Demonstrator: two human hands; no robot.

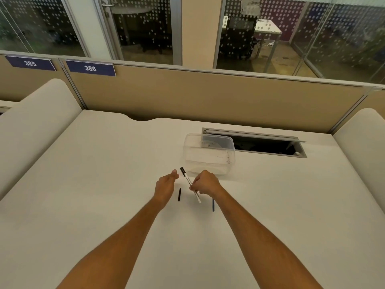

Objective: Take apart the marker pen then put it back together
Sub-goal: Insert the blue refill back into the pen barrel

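My right hand (205, 182) pinches a thin white marker barrel (188, 180) with a black end; it tilts up to the left, the black end highest, the white end poking out below my fingers. My left hand (165, 185) hovers just left of the barrel, fingers loosely apart, holding nothing. A short black piece (179, 194) lies on the white desk (104, 184) between my hands. A thin dark blue stick (213, 204) rests on the desk beside my right wrist.
A clear plastic box (209, 154) stands just beyond my hands. Behind it an open cable hatch (260, 145) is cut into the desk. A tan partition (208, 97) closes the far edge, with padded dividers left and right.
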